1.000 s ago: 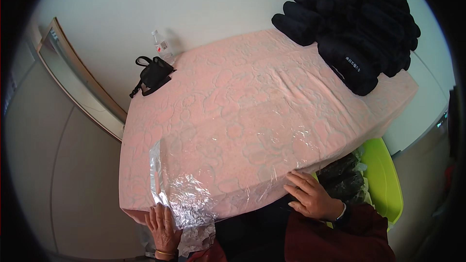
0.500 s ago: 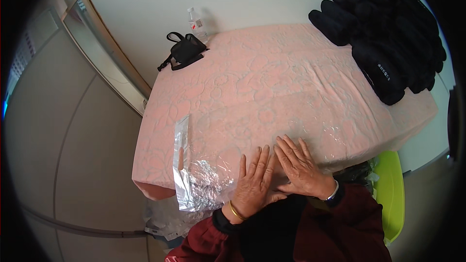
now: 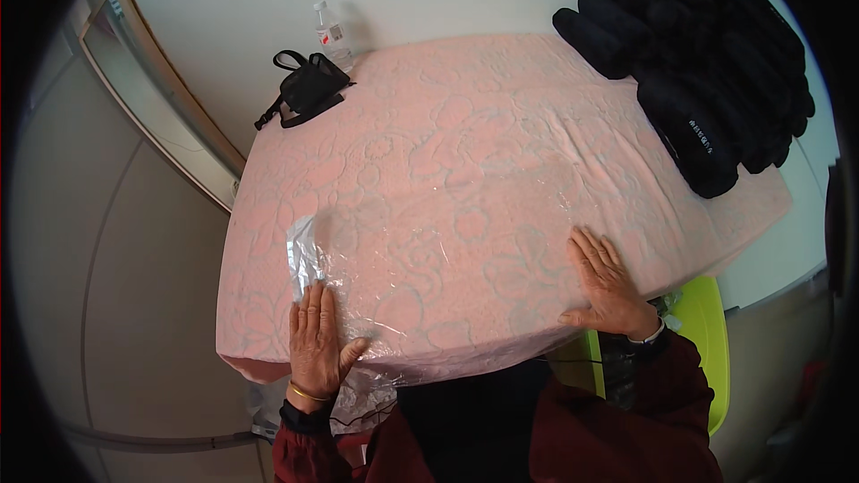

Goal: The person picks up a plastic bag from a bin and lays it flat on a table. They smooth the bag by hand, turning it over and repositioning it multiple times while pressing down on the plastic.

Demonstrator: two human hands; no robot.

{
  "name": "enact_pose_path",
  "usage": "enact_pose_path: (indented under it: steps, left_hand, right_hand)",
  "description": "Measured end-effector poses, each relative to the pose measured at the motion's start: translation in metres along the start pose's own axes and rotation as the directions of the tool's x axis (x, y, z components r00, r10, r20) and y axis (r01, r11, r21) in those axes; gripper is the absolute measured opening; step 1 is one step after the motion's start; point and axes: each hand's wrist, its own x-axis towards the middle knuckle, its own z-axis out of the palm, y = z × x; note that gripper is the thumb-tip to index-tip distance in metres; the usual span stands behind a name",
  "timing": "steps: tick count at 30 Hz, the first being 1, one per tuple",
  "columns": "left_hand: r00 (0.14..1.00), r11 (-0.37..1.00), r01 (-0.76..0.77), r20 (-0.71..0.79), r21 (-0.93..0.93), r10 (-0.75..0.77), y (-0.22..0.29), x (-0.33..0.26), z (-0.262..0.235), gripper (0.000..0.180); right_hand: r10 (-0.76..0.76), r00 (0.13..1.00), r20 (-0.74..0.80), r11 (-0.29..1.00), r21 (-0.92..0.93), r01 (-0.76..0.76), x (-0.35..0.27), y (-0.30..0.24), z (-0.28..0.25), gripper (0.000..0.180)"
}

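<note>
Film (image 3: 443, 255) covers the near side of the table (image 3: 501, 80), left hand (image 3: 315, 349) flat at its left end, right hand (image 3: 610, 293) at its right, both gripping nothing; pillows (image 3: 716, 72) heap far right.

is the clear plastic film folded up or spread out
Spread out: the clear plastic film lies across the pink cloth, left hand by its silvery strip, right hand toward the other end.

It looks like a home room, with a floral pink cloth (image 3: 394, 139) and framed mirror (image 3: 150, 97).
</note>
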Motion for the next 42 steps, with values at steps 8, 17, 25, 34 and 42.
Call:
enact_pose_path:
  steps: [8, 17, 25, 34, 42]
  left_hand:
    - [0.999, 0.999, -0.037, -0.038, -0.004, 0.037, -0.002, -0.019, 0.004, 0.095]
    - [0.987, 0.997, -0.071, -0.14, 0.034, 0.075, -0.015, -0.066, 0.01, 0.078]
    - [0.958, 0.952, -0.282, -0.086, -0.117, 0.273, 0.131, 0.014, 0.02, 0.075]
    - [0.974, 0.97, -0.223, 0.007, -0.102, 0.225, 0.052, 0.013, 0.011, 0.084]
    - [0.998, 0.998, -0.059, 0.029, 0.011, 0.059, -0.016, 0.004, 0.004, 0.092]
  right_hand:
    - [0.027, 0.999, -0.036, 0.997, -0.077, -0.029, -0.021, -0.013, 0.005, 0.106]
    - [0.018, 0.996, -0.088, 0.999, -0.027, -0.021, -0.056, -0.039, 0.002, 0.095]
    - [-0.191, 0.966, -0.172, 0.981, 0.003, 0.194, 0.019, -0.088, 0.016, 0.092]
    - [-0.006, 0.999, -0.053, 1.0, 0.027, 0.008, -0.001, -0.034, 0.008, 0.088]
    - [0.034, 0.993, -0.117, 0.999, -0.011, -0.035, -0.004, 0.001, 0.01, 0.08]
